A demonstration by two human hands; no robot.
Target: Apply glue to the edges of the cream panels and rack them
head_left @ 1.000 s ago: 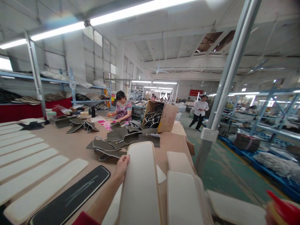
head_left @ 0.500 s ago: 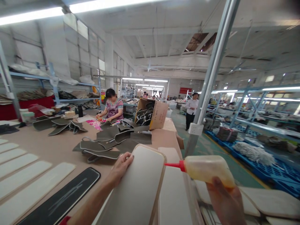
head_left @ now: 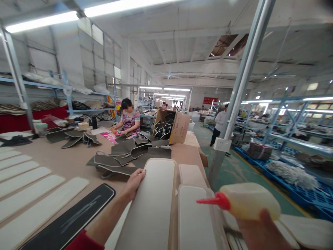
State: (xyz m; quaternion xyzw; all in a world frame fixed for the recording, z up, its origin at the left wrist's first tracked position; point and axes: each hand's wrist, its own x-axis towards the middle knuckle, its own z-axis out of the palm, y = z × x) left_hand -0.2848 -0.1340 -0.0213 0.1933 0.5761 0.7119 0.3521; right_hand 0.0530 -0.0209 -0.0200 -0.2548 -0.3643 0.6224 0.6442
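My left hand (head_left: 135, 181) grips the left edge of a long white panel (head_left: 153, 205) with rounded corners and a tan rim. My right hand (head_left: 260, 227), somewhat blurred, is wrapped round a translucent squeeze bottle (head_left: 251, 201) holding a yellowish liquid. Its red nozzle (head_left: 212, 201) points left, over another white panel (head_left: 192, 211) and apart from the panel in my left hand. To the left lies a black panel (head_left: 75, 215) with a light border and pale streaks. Several white panels (head_left: 47, 205) lie in a row beyond it.
Dark grey-green pieces with pale edging (head_left: 125, 154) are heaped ahead on the table (head_left: 78, 163). Behind them stands an open cardboard box (head_left: 179, 128). A co-worker (head_left: 130, 119) sits across the table. A metal post (head_left: 236, 93) with a socket box rises at the right.
The bottle in my right hand has moved right and down, away from the panel's edge. The held panel has turned slightly. A person in the aisle has moved behind the post.
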